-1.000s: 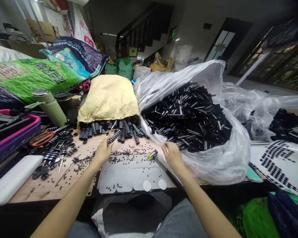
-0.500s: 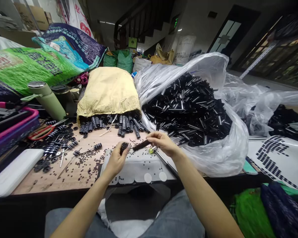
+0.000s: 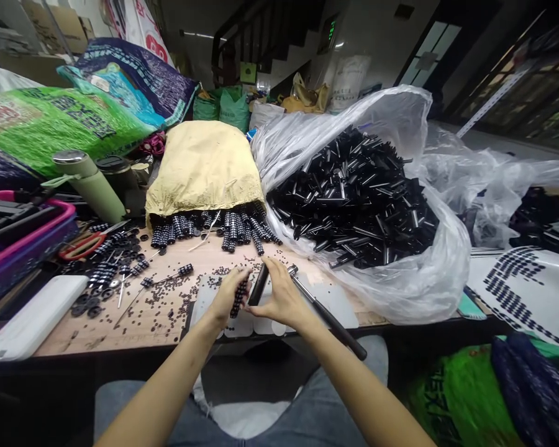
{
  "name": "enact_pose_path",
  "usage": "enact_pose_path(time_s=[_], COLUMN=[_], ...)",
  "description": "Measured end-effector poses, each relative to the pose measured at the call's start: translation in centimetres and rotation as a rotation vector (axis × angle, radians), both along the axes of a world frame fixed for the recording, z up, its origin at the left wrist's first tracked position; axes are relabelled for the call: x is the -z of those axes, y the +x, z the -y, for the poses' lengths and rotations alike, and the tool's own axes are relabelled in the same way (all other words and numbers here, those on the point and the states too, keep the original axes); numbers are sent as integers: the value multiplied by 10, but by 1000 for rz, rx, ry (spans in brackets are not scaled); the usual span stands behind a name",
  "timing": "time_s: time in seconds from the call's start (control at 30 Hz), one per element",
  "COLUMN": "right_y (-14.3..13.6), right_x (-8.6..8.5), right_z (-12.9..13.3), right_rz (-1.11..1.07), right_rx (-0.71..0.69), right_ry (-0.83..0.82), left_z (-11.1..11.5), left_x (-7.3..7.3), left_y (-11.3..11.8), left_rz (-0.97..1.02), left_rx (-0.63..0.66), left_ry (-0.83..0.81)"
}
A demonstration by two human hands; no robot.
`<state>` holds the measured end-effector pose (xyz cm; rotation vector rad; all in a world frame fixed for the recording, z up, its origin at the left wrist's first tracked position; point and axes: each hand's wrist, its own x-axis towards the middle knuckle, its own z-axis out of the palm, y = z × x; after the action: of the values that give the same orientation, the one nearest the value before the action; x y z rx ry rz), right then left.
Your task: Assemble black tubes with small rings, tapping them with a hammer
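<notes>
Left hand: the left hand (image 3: pixel 228 297) is closed around a ridged black stack of rings (image 3: pixel 238 298), held upright just above the table.
Right hand: the right hand (image 3: pixel 279 297) pinches a smooth black tube (image 3: pixel 259 284) between thumb and fingers. The tube leans, with its low end next to the stack.
Where they are: both pieces sit between the two hands, close together, over the white sheet (image 3: pixel 340 301) at the near edge of the wooden table (image 3: pixel 121 332).
Step in hand: it looks like the tube and the ring stack are being brought together, end to end.
Next move: the two ends likely need lining up straight, with a gentle push.
Nearby: a hammer (image 3: pixel 326 316) lies just right of the right hand. More ring stacks (image 3: pixel 228 231) spill from a yellow sack (image 3: pixel 202 167). A clear plastic bag (image 3: pixel 400 292) holds a big pile of black tubes (image 3: pixel 354 205). Tiny black beads (image 3: pixel 163 304) are scattered on the wood.
</notes>
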<state>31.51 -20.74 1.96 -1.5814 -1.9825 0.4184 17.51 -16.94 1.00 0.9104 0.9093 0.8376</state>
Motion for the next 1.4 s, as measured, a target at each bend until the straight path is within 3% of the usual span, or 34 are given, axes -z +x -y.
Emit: enact_pose_path(time_s=[0.17,0.47,0.7,0.93,1.1,1.2,1.33,1.4], right_y=[9,-3,-1,-4,-8,-11,-15,-9], right_x=[-1,-1,11,15,24,35,52,57], right_z=[11,18,19,23,26,26,27,31], right_rz=[-132,-255,-343,-367,-361,-302,-207,-131], right_rx=[-95,-301,-286,-203,-114,-19,140,153], right_ry=[31,156,91,-15,-4,30,131,127], left_z=[2,16,18,20,16,19,30,31], left_x=[-3,-9,-13,-10,-4,3,24,37], left_y=[-3,9,13,18,19,20,22,20], left_rz=[104,159,123,16,-64,-233,-667,-840], left_rx=[-29,-119,-54,-45,-14,31,68,132], left_ry=[11,-151,-253,-234,-201,19,693,892])
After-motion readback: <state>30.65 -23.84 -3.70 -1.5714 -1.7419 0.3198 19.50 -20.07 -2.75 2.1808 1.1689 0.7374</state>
